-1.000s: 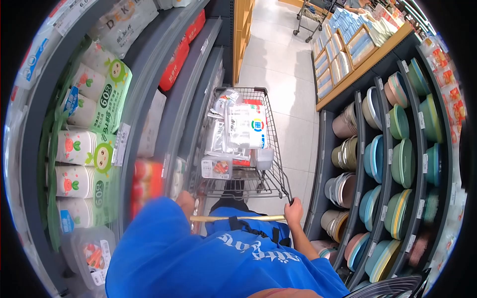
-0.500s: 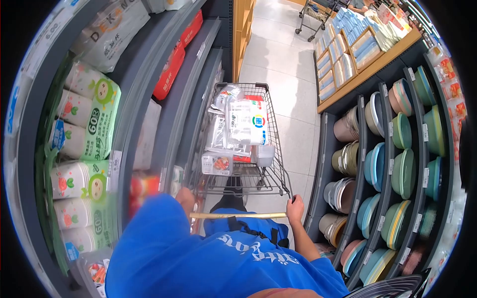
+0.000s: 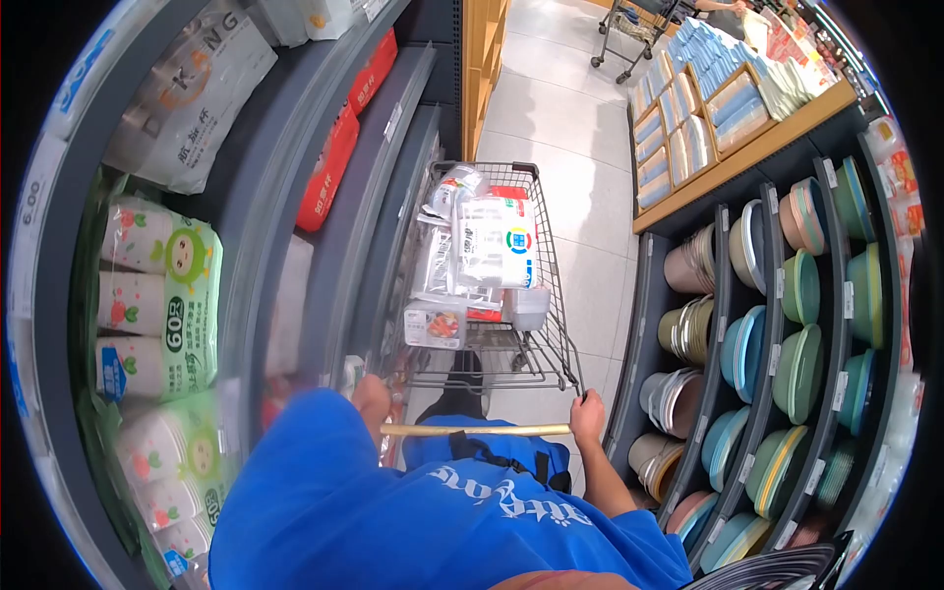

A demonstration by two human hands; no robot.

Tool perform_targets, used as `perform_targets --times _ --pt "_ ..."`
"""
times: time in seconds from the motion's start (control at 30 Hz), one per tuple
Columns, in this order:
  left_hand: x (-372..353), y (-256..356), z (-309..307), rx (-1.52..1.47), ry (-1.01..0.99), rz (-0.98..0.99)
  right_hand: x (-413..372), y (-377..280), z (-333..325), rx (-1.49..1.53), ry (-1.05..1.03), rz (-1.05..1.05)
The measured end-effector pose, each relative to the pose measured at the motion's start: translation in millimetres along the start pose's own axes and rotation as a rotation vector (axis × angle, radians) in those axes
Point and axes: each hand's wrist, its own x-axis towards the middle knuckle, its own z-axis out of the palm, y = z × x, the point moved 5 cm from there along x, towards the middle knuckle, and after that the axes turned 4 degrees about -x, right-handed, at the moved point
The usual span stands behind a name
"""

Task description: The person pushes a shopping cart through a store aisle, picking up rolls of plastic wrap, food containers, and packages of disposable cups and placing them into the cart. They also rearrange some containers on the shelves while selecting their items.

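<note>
Both my hands hold a wire shopping cart (image 3: 552,295) by its handle, a pale yellow bar running across in front of my blue shirt. My left hand (image 3: 371,402) is closed at the bar's left end, its fingers partly hidden. At the right end, my right hand (image 3: 588,418) is wrapped around the dark corner of the handle. Inside the cart lie a white package with a colored ring logo (image 3: 497,244), a clear plastic box with a food-picture label (image 3: 435,324), clear containers (image 3: 528,307) and some clear-wrapped goods (image 3: 455,192).
Close on the left, a shelf holds green-and-white packs of paper cups (image 3: 162,295) and red packages (image 3: 329,167). Right-hand shelves carry stacked colored bowls and basins (image 3: 796,374). Ahead are a wooden display of folded cloths (image 3: 688,128), another cart (image 3: 629,39) and a person's arm.
The shelves on both sides have slid back toward me as the cart and I move forward along the aisle. Both hands stay on the handle.
</note>
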Motion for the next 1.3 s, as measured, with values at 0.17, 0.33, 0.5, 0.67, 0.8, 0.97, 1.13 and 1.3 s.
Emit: perform_targets --times 0.17,0.33,0.5,0.67,0.8,0.97,1.13,1.3 --pt "6 27 -17 0.004 -0.007 -0.007 27 -11 -9 -0.026 -0.044 -0.001" --pt "10 55 -41 -0.028 -0.027 -0.034 54 -24 -17 -0.063 -0.058 0.01" --pt "9 90 -72 -0.038 -0.139 -0.051 83 -27 -15 -0.058 -0.032 -0.016" --pt "42 100 -61 -0.032 0.02 -0.055 110 -36 -17 -0.073 -0.03 0.005" --pt "53 119 -70 -0.048 0.019 -0.058 131 -46 -23 -0.074 -0.025 0.016" --pt "62 144 -86 -0.028 0.002 -0.048 160 -54 -27 -0.078 -0.036 0.028" --pt "80 166 -96 -0.037 0.002 -0.052 189 -69 -37 -0.077 -0.026 0.026" --pt "98 173 -78 -0.041 0.04 -0.006 212 -69 -39 -0.076 -0.032 0.043"
